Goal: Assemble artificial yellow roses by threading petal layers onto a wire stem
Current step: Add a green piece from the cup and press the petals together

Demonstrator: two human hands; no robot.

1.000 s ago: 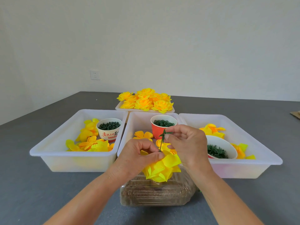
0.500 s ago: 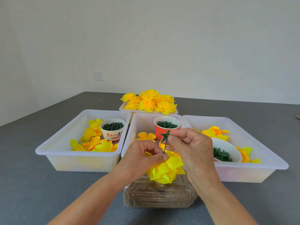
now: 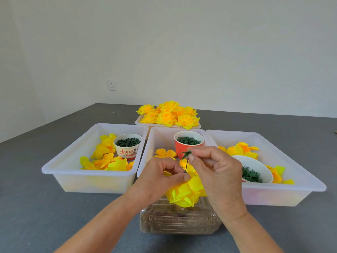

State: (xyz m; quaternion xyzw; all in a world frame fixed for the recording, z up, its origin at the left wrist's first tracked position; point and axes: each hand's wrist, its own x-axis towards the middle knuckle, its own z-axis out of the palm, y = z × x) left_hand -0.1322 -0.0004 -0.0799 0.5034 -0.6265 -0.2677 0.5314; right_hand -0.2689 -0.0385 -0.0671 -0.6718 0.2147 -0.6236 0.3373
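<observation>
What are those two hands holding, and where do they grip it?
The left hand pinches the half-made yellow rose at its top centre. The right hand pinches the green wire stem near its upper, leafy end.

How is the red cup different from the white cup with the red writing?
The red cup stands in the middle tub; the white cup stands in the left tub. The red cup is plain red outside, the white cup carries red writing. The red cup holds thin green rings, the white cup chunkier dark green bits. Both stand upright, open-topped, full of small green parts.
</observation>
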